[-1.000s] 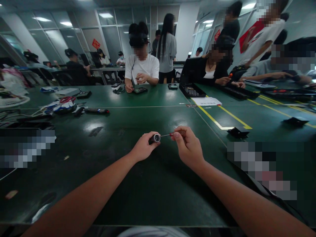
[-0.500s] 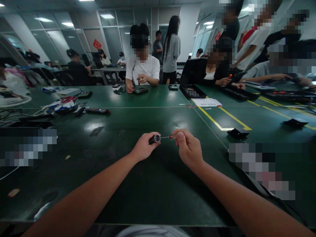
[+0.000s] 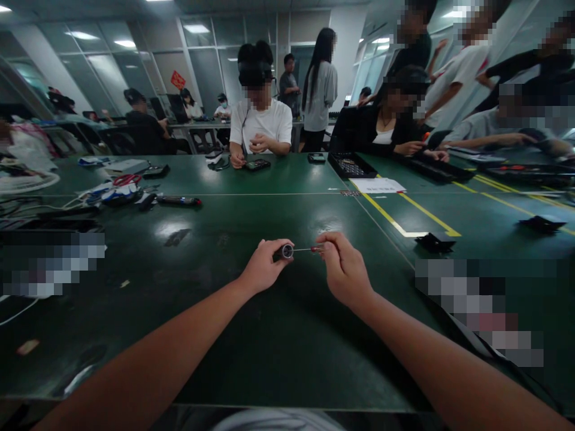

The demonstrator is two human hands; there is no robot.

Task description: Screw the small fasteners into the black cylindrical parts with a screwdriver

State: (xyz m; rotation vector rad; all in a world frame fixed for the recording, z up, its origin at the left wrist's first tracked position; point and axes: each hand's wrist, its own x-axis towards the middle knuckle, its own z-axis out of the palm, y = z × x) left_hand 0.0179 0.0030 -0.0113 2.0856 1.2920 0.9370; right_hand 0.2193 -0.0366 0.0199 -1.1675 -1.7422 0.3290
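Observation:
My left hand (image 3: 262, 267) is closed around a small dark cylindrical part (image 3: 286, 251), whose round, light-rimmed open end faces me. Between the thumb and fingers of my right hand (image 3: 347, 264) is a thin screwdriver (image 3: 315, 249) with a red and clear handle. Its slim metal shaft points left and reaches the side of the cylinder's rim; the exact contact of the tip is too small to make out. Both hands are held over the middle of the green table (image 3: 278, 353).
A dark pen-like tool (image 3: 179, 202) lies ahead on the left, beside a heap of cables and gloves (image 3: 117, 190). Small black parts (image 3: 435, 242) lie to the right. A black tray (image 3: 351, 166) stands farther back. Across the table sits a person in white (image 3: 259, 129).
My hands hold almost the same pose, the screwdriver still against the cylinder. My right fingers and the screwdriver handle have turned slightly. The whole view has shifted a little.

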